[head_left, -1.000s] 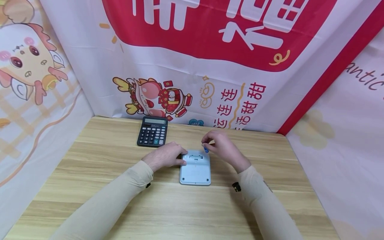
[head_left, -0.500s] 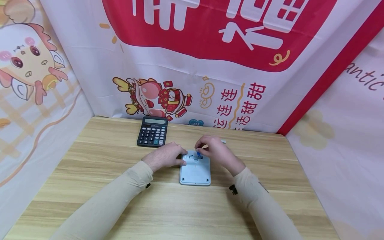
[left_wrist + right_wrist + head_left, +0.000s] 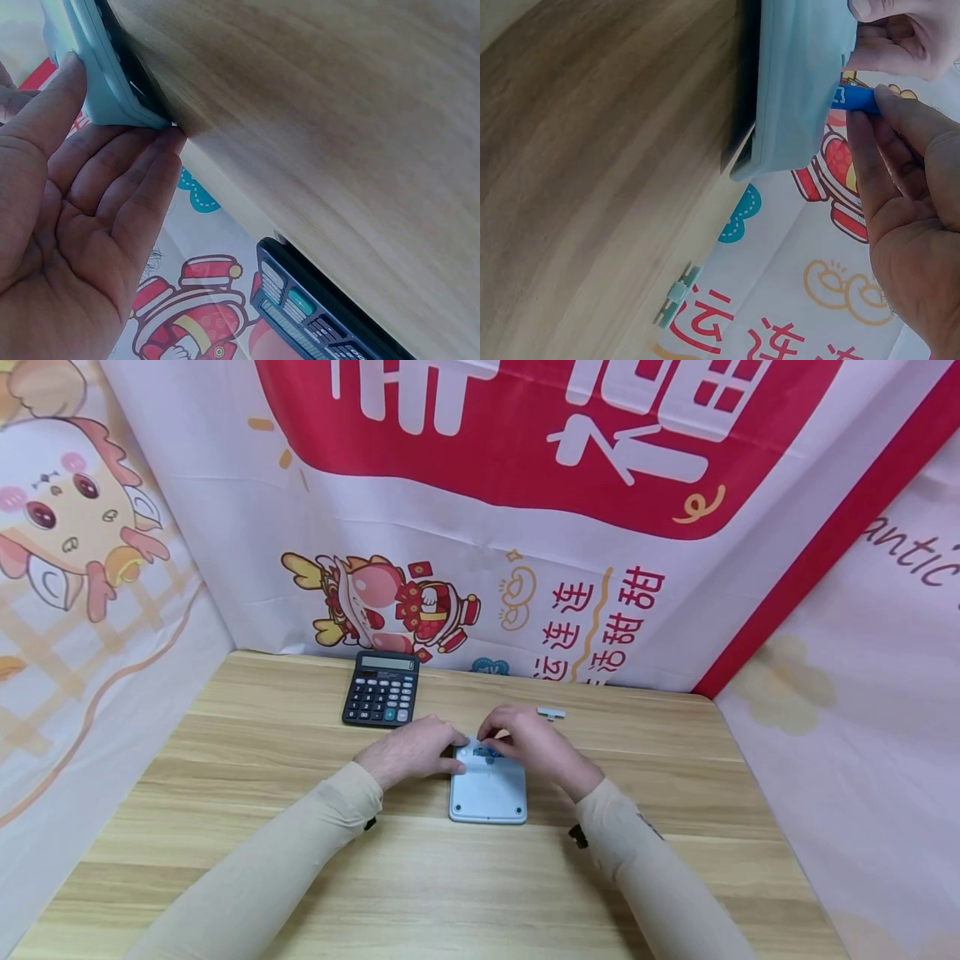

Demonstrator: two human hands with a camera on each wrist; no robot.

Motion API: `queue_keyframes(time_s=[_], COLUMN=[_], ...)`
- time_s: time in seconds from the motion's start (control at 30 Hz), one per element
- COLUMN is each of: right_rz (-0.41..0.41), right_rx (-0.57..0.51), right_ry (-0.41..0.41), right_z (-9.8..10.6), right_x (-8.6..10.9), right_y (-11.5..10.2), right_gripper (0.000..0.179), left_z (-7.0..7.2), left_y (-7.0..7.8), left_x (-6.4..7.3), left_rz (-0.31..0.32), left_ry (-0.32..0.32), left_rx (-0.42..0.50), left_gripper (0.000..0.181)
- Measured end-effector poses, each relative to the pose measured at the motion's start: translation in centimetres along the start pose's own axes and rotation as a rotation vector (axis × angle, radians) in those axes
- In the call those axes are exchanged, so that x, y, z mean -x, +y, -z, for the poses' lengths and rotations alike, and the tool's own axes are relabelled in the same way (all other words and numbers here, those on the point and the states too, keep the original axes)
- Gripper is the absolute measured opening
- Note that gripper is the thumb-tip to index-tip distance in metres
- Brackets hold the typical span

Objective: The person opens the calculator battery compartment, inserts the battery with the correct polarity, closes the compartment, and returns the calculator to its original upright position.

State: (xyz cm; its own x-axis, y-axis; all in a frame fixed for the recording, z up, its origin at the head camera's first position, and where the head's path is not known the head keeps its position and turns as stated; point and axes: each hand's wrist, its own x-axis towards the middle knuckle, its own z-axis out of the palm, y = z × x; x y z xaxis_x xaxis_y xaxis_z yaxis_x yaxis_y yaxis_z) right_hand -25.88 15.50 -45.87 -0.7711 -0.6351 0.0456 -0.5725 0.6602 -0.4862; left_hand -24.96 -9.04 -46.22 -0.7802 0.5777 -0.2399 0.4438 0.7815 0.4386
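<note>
A light blue calculator (image 3: 489, 797) lies face down on the table, its battery slot uncovered at the far end. My left hand (image 3: 416, 749) holds its far left corner; in the left wrist view the thumb (image 3: 66, 86) lies on the back and the fingers are against the edge. Between thumb and fingertips my right hand (image 3: 538, 745) pinches a blue battery (image 3: 857, 98), one end at the slot. In the head view the right fingers partly cover the battery and slot.
A black calculator (image 3: 381, 689) lies face up at the back left. The small light blue battery cover (image 3: 551, 713) lies on the table (image 3: 660, 760) beyond the right hand. Printed cloth (image 3: 480, 502) hangs along the table's back edge.
My right hand has moved left with the battery, from the calculator's far right corner to the slot. The battery cover has come into sight behind it. The left hand stays put.
</note>
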Motion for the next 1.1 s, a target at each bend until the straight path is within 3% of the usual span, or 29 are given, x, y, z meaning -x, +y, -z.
queue_keyframes(time_s=[0.4, 0.63, 1.1], right_rz=[0.037, -0.038, -0.09], right_rx=[0.087, 0.088, 0.156], right_ry=[-0.026, -0.015, -0.01], right_z=[-1.1, -1.4, -1.4], right_x=[-0.1, -0.1, 0.0], right_y=[-0.1, -0.6, -1.5], right_gripper=[0.015, 0.013, 0.012], left_z=[0.0, 0.1, 0.0], left_y=[-0.1, -0.1, -0.1], left_x=[0.0, 0.1, 0.0], left_rz=[-0.018, -0.011, -0.001], left_ry=[0.008, 0.002, -0.002], left_rx=[0.006, 0.018, 0.008], left_gripper=[0.046, 0.046, 0.048])
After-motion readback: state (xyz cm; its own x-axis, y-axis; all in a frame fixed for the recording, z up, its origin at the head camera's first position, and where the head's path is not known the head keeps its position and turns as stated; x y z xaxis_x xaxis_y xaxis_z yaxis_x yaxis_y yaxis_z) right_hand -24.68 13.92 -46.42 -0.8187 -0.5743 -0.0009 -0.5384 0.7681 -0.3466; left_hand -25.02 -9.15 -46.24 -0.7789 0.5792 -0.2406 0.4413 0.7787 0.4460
